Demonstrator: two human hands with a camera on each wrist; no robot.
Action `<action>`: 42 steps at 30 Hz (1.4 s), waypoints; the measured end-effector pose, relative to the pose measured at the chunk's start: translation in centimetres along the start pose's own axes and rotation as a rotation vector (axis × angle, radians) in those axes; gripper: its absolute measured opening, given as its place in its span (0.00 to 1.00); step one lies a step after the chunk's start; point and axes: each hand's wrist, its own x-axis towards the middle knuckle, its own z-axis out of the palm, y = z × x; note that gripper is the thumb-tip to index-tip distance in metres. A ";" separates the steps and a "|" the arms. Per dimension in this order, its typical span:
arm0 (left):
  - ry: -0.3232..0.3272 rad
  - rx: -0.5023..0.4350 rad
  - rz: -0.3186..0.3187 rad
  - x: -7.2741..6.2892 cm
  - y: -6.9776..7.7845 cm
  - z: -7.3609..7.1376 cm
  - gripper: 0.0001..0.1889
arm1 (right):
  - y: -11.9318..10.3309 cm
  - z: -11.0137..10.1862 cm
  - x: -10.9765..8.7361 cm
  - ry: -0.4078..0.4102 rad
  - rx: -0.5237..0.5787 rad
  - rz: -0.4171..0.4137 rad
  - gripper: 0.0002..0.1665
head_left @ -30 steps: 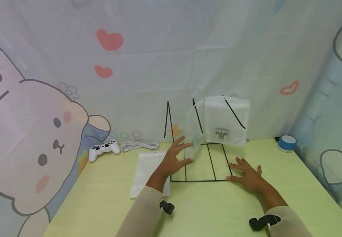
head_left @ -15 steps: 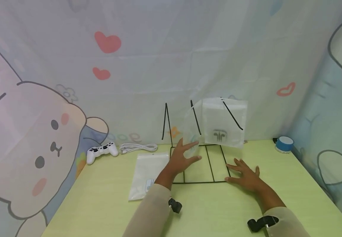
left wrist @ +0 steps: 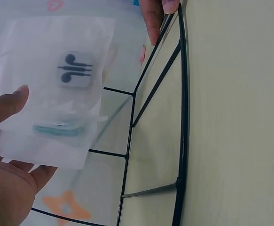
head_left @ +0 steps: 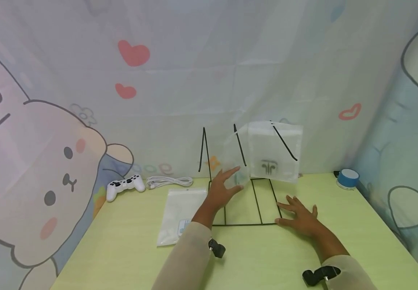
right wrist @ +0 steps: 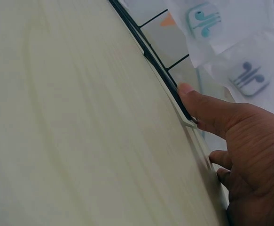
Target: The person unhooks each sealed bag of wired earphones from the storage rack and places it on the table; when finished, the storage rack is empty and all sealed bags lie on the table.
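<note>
A black wire rack (head_left: pixel 243 224) with upright hooks stands on the table. A translucent zip bag with a grey earphone print (head_left: pixel 275 151) hangs from its right hook. On the middle hook hangs another bag with a teal earphone print (head_left: pixel 241 177), turned at an angle. My left hand (head_left: pixel 220 194) is at this second bag, fingers extended and thumb apart; the left wrist view shows the thumb in front and fingertips by the lower edge. My right hand (head_left: pixel 301 215) pinches the rack's front right corner between thumb and index finger, as the right wrist view (right wrist: pixel 249 136) also shows.
Left of the rack lies a flat bag with a blue print (head_left: pixel 172 213), partly behind the left sleeve. A white game controller (head_left: pixel 125 186) and a coiled white cable (head_left: pixel 169 181) sit at the back left. A blue-topped round container (head_left: pixel 348 178) stands back right.
My left hand has moved a little to the right along the middle bag, whose lower part has shifted right with it. The right hand stays at the rack's corner.
</note>
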 end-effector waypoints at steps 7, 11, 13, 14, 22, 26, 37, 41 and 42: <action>0.019 0.019 0.076 -0.6 0.0 -0.4 0.36 | 0.1 0.1 0.1 0.000 -0.004 0.003 0.46; 0.034 0.032 0.135 -1.0 -0.1 -0.8 0.36 | 0.0 0.1 0.1 -0.001 -0.004 0.004 0.46; 0.042 0.042 0.157 -1.3 -0.1 -0.9 0.37 | 0.0 0.1 0.1 -0.002 -0.002 0.005 0.46; 0.046 0.044 0.172 -1.4 -0.1 -1.0 0.37 | 0.0 0.1 0.0 -0.003 0.000 0.006 0.46; 0.084 0.071 0.258 -2.6 0.6 -1.6 0.37 | -0.1 0.1 0.0 -0.003 0.016 0.007 0.47; 0.094 0.059 0.275 -3.2 1.1 -1.8 0.37 | -0.3 0.0 -0.1 0.001 0.017 0.007 0.47; 0.082 0.054 0.265 -4.8 2.0 -2.4 0.37 | -0.2 0.2 0.1 0.003 0.001 0.020 0.47; 0.080 0.048 0.257 -5.3 2.2 -2.6 0.37 | -0.3 0.1 0.0 0.004 -0.002 0.021 0.47; 0.081 0.048 0.258 -5.5 2.2 -2.6 0.38 | -0.4 0.1 0.0 0.005 -0.003 0.021 0.47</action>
